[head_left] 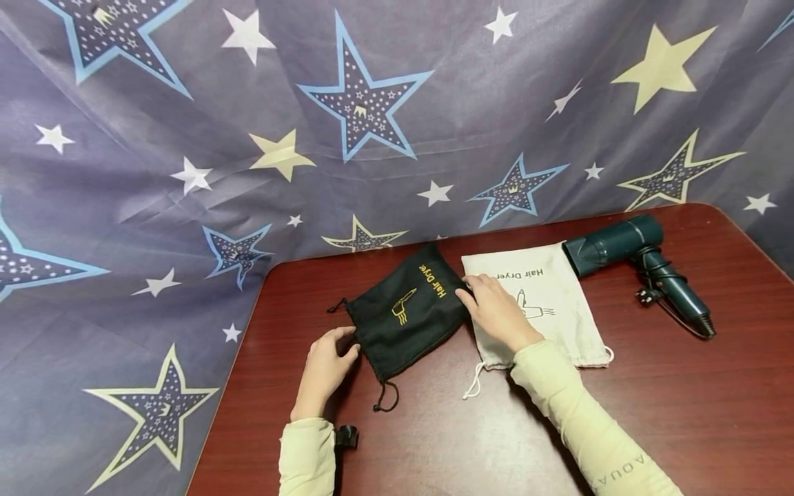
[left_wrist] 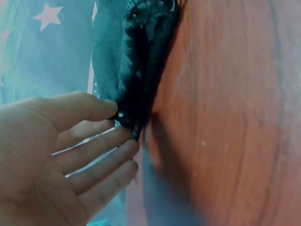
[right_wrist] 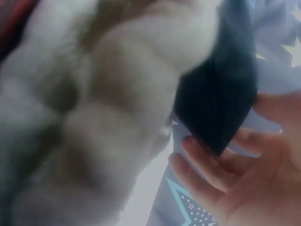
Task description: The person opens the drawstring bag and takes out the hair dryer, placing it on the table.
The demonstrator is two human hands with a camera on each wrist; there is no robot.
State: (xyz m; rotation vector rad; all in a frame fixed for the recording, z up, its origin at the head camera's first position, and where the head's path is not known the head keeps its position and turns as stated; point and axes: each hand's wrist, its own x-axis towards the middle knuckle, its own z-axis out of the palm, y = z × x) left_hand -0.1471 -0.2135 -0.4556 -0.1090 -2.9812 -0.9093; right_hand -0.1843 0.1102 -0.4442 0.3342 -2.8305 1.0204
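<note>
A black drawstring bag [head_left: 406, 313] with yellow "Hair Dryer" lettering and a dryer drawing lies tilted on the table. Its mouth edge, on the left, is pinched between the thumb and fingers of my left hand [head_left: 325, 362]; in the left wrist view the black cloth [left_wrist: 136, 61] bunches at those fingertips. My right hand [head_left: 496, 310] grips the opposite end of this bag near a corner, reaching over a white drawstring bag [head_left: 558, 289] with the same print. In the right wrist view the black corner [right_wrist: 216, 103] sits between thumb and fingers. Blurred pale cloth hides much there.
A dark green hair dryer [head_left: 614, 244] with its cord wrapped round the handle lies at the right, its nozzle against the white bag's far corner. Behind the reddish-brown table [head_left: 434, 441] hangs a star-patterned cloth [head_left: 397, 186]. A black strap [head_left: 346, 437] shows at the left wrist.
</note>
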